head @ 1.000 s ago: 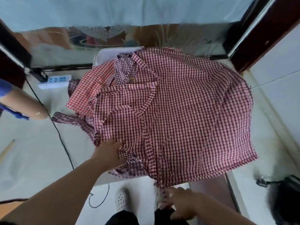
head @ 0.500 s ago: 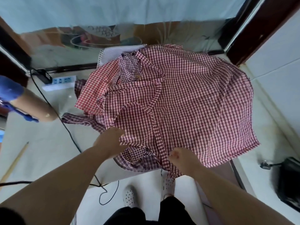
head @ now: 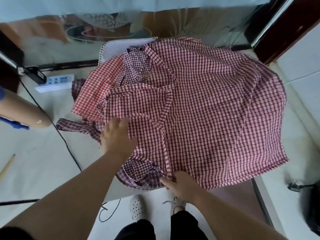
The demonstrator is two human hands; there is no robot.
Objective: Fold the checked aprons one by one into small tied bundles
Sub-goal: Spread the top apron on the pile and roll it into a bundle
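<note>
Change: the left hand [head: 118, 135] was curled at the cloth's left border half a second ago; it now lies further onto the cloth with straight fingers. The right hand [head: 180, 186] has come slightly nearer, to the hem.
Near edge: the table [head: 235, 194] shows bare just under the near hem, and two shoes [head: 136, 207] stand on the floor just in front of it.
Right hand: it touches the near hem of the top apron [head: 216, 110] where the strap [head: 166, 144] ends. I cannot tell whether the fingers pinch the cloth or only rest on it.
Left hand: open and flat, palm down on the left part of the top apron; it holds nothing.
Top apron: dark red check, spread wide over the pile, between and beyond both hands. Its near and right hems hang over the table edge.
Strap: it runs from the right hand away across the cloth, passing to the right of the left hand.
Pile beneath: a bright red apron [head: 97, 90] and a dark purple apron [head: 135, 66] stick out at the left and far side.
Room at left: open floor, crossed by a black cable [head: 65, 144]; another person's arm [head: 22, 111] is well apart from the pile.
Room at right: a narrow floor strip, with a black object [head: 310, 210].
Far side: a power strip [head: 55, 82] on the floor, and a dark door frame [head: 285, 26] close to the far right corner.
</note>
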